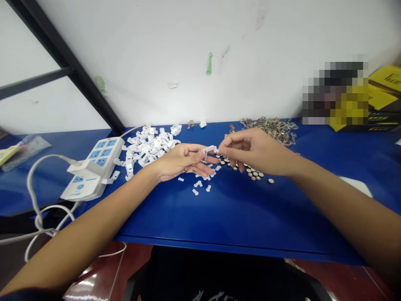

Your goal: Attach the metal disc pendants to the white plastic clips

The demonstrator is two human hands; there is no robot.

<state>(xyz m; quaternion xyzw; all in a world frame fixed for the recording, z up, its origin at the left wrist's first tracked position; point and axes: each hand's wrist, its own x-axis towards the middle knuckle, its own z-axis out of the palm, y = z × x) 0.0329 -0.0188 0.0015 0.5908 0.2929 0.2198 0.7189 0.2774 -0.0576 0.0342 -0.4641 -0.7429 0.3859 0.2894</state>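
Between thumb and fingers, my left hand [184,161] holds a small white plastic part [209,149] over the middle of the blue table. My right hand [250,151] pinches a tiny white piece [216,151] at the right end of that part. Behind and left of my left hand lies a pile of white plastic parts [147,146]. Small white tabs [198,184] are scattered below my hands. Several round silvery discs [255,174] lie under and beside my right hand. Further back is a tangled heap of metal pieces [278,130].
A white power strip [108,161] with a plugged-in adapter and cables lies on the blue table [219,221] at left. Yellow and black boxes [384,100] stand at the back right. A white object [355,186] is partly behind my right forearm.
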